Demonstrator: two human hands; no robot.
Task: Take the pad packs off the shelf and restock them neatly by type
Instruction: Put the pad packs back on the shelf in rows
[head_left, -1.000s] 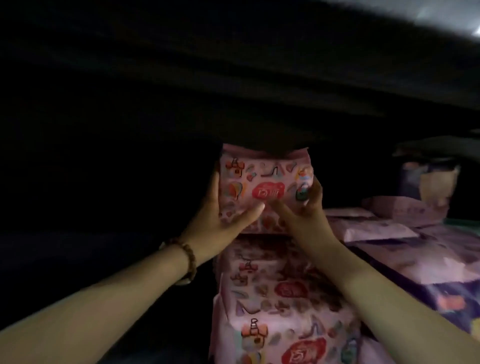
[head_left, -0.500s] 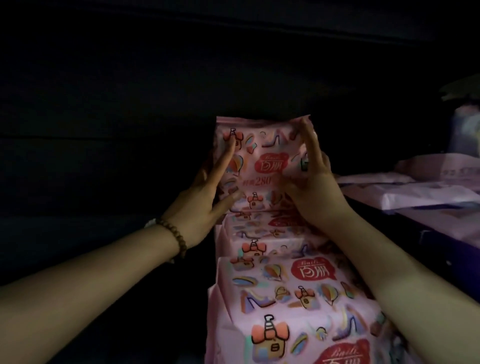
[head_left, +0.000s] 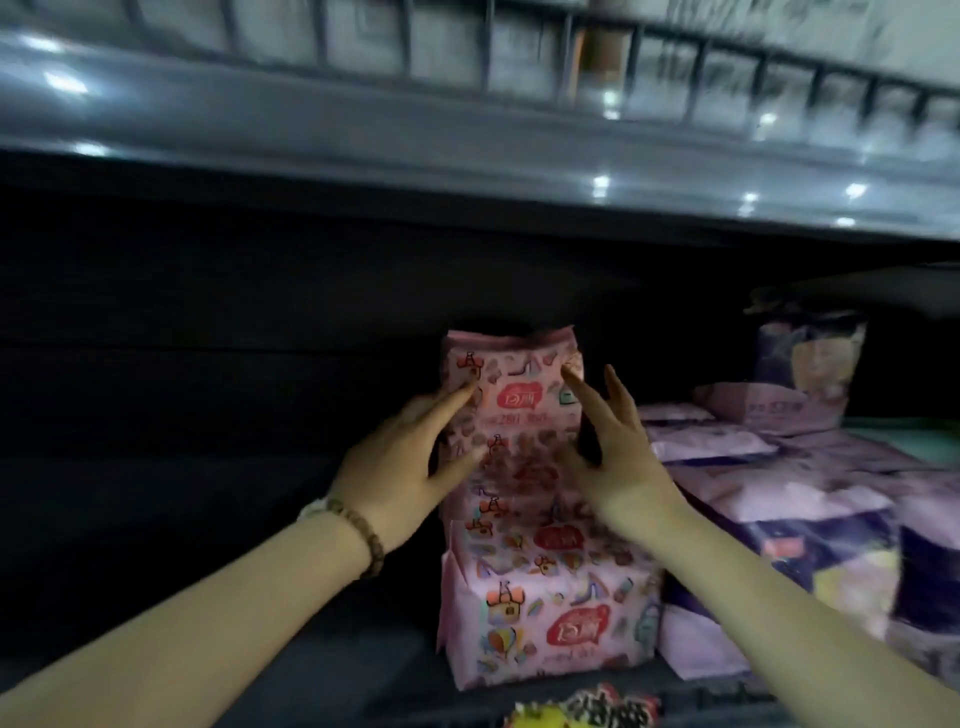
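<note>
A row of pink patterned pad packs stands on a dark shelf, the rearmost pack (head_left: 511, 395) upright at the back and the front pack (head_left: 545, 618) nearest me. My left hand (head_left: 410, 462) lies with straight fingers against the left face of the rearmost pack. My right hand (head_left: 613, 447) is beside that pack's right edge, fingers spread and straight, fingertips near its front. Neither hand curls round anything.
Purple pad packs (head_left: 779, 525) lie stacked to the right, one purple pack (head_left: 808, 358) upright behind them. The grey edge of the upper shelf (head_left: 467, 145) hangs overhead. The shelf to the left (head_left: 182, 415) is dark. A yellow and black item (head_left: 587, 712) sits at the bottom edge.
Both hands have loosened from gripping the rearmost pink pack to straight fingers beside it. The view has tilted up, so the upper shelf edge shows.
</note>
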